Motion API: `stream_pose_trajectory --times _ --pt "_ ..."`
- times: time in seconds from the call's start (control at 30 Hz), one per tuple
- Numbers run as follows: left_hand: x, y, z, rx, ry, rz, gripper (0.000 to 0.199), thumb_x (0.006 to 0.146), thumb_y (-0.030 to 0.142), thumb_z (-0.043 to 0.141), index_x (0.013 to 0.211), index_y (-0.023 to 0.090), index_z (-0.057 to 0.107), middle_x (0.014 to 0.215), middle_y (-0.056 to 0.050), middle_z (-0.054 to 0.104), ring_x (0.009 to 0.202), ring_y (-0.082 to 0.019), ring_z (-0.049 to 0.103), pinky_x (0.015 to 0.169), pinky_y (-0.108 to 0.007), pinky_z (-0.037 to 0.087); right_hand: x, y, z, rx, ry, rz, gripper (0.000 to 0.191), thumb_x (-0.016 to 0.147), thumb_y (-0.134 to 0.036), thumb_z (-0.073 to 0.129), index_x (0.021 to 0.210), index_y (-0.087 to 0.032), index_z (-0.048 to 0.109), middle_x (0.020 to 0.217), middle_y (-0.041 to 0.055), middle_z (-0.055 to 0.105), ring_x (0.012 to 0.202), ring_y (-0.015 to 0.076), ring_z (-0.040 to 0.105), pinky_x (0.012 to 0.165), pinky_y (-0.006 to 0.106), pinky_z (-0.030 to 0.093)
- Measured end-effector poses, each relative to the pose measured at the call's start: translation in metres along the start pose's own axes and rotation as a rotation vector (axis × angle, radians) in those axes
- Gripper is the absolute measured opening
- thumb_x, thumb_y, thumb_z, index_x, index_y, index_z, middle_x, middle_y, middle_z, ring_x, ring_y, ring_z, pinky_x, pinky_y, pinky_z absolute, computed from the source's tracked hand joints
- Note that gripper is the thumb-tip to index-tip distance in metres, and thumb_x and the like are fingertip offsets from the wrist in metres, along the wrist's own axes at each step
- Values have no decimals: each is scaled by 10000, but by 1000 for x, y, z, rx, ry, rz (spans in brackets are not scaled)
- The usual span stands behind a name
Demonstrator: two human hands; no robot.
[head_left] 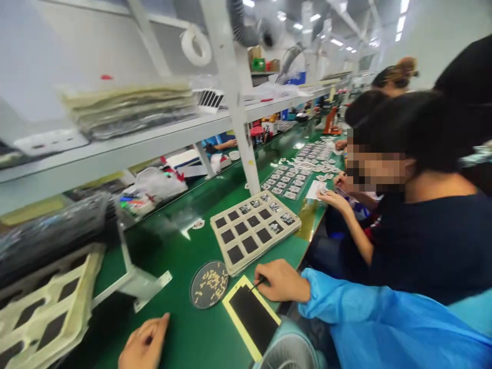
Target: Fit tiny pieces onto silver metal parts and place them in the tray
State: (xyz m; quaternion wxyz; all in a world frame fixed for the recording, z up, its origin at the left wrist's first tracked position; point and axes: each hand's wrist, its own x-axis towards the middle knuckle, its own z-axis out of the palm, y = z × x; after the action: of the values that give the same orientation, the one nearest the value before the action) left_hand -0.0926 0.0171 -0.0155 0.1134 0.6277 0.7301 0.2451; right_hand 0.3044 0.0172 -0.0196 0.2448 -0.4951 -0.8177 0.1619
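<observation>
My right hand [282, 280], at the end of a blue sleeve, pinches a thin black pointed tool [259, 283]. The tool's tip is over a black sheet [253, 318] with a yellow border, on the green bench. Left of the sheet, a round ribbed dish [197, 300] carries many tiny tan pieces [212, 282]. My left hand [144, 342] rests low in the view, thumb and forefinger drawn together; whatever may be between them cannot be made out. Beyond the dish, a cream tray [230, 270] has dark square pockets, several with metallic parts [286, 219].
Another cream tray [77, 312] leans at left beside a white metal bracket [144, 287]. A white post [234, 102] and shelf [154, 136] rise behind the bench. At right, a co-worker [423, 230] handles white pieces near sheets of parts [288, 180]. A grey-green rounded object [290, 351] fills the near edge.
</observation>
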Motion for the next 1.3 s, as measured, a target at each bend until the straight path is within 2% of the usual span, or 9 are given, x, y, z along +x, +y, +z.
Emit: stream_pose_trajectory --times 0.1,0.37,0.53,0.63,0.73,0.9,1.0,1.17,1.3 --pt "-8 -1 8 -45 -52 91 542 854 639 545 503 226 543 866 -28 757 935 -294 682 840 -401 550 2 -1 0 73 45 66 156 830 -189 600 948 -238 688 825 -19 748 733 141 672 703 250 412" --pt "-30 30 15 -92 -110 176 410 943 469 551 604 241 586 803 -4 689 848 -226 641 782 -340 504 -1 3 0 192 -5 119 107 884 -206 607 908 -261 696 675 -41 639 616 133 602 632 262 410" --pt "-26 48 19 -237 119 77 206 957 381 569 872 240 694 947 -27 705 916 -216 649 846 -330 504 -3 12 0 258 -17 51 109 909 -223 623 942 -284 707 716 -32 657 591 126 590 608 269 432" --pt "13 64 25 -238 238 174 172 958 349 577 918 219 682 991 -48 696 983 -221 642 924 -347 493 -2 13 -2 282 -23 -9 102 930 -247 624 959 -288 713 682 -31 626 565 125 569 578 270 425" --pt "83 90 37 -137 153 254 214 949 369 577 1038 206 683 1080 -79 688 1068 -241 627 985 -367 475 -2 11 -5 272 -31 -37 100 939 -261 619 944 -281 717 677 -25 615 585 133 575 581 275 425" --pt "185 142 59 36 37 -111 652 746 510 788 1190 63 620 1299 -286 569 1297 -431 479 1054 -507 403 -4 10 -6 271 44 -15 130 921 -282 632 1019 -250 710 674 -21 604 598 146 566 616 289 449" --pt "202 158 62 -27 42 -175 503 721 420 811 1045 69 655 1287 -299 578 1296 -444 472 1035 -502 403 -5 12 -7 300 115 -43 177 923 -245 616 1071 -224 710 692 -12 609 591 141 542 631 291 459" --pt "161 143 46 -213 40 -201 419 769 271 753 1112 82 604 1085 -169 690 1053 -286 647 907 -365 490 -10 19 -13 392 266 -117 151 960 -237 603 971 -195 748 762 32 654 689 164 597 666 311 480" --pt "63 123 36 -575 -2 -146 577 702 153 773 1210 140 501 962 -56 698 837 -178 686 743 -276 540 -10 26 -20 445 399 -104 217 974 -307 605 880 -201 770 838 60 682 803 194 653 741 342 524"
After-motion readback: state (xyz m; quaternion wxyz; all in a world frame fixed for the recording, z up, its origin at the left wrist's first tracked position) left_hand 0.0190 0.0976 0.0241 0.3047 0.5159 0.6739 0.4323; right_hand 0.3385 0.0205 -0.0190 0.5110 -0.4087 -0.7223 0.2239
